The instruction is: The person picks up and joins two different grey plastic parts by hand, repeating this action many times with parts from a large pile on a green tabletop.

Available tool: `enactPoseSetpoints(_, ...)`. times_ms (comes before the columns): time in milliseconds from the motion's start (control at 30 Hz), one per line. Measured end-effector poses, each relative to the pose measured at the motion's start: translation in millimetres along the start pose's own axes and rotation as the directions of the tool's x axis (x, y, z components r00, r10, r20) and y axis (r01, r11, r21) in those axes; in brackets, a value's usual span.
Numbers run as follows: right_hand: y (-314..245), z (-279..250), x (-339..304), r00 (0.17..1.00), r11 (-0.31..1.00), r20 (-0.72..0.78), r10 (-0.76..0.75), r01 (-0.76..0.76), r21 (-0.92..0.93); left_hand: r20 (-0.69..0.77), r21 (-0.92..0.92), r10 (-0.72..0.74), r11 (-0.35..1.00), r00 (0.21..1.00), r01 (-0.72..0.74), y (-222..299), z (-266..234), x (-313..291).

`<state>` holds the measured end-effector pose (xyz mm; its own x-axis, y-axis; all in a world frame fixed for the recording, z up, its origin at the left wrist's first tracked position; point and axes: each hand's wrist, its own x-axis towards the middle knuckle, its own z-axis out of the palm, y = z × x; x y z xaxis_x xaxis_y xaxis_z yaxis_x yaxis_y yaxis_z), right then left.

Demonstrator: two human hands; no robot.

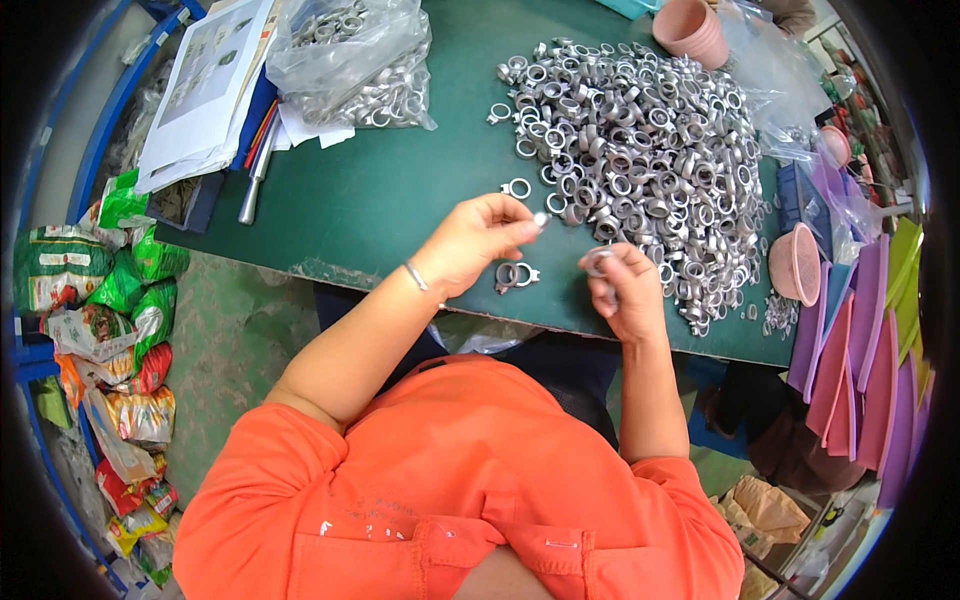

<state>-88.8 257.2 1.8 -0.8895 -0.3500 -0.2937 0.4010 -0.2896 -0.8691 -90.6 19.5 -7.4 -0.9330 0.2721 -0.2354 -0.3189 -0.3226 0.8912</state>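
Observation:
My left hand (480, 240), with a bangle at the wrist, pinches a small shiny metal piece (541, 219) between thumb and fingertips over the table's front part. To its right, my right hand (635, 295) is closed on a grey metal ring (598, 262), partly covered by the fingers. A large pile of similar metal rings (640, 130), many with small lugs, spreads just beyond both hands. One loose ring (516, 188) lies beside the left fingertips, and a few touching rings (515, 276) lie nearer the edge, between the hands.
The green table (390, 200) bears a plastic bag of rings (350, 70), papers (205, 90) and a metal-tipped tool (258, 175) at left. Pink pots (690, 30) stand behind the pile. A pink basket (794, 264), small metal bits (780, 313) and coloured bins (865, 350) are at right.

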Motion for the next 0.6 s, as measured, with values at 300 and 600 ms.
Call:
enactPoseSetpoints(300,-10.4,30.2,32.2,0.962,0.942,-0.159,-0.220,0.167,-0.291,0.012,-0.427,-0.083,0.901,0.996,0.080,5.3,0.8,-25.4)
enactPoseSetpoints(600,9.7,39.1,40.8,0.855,-0.004,0.086,-0.511,0.098,-0.995,-0.077,-0.232,0.144,0.960,0.987,-0.158,0.1,9.7,-32.9)
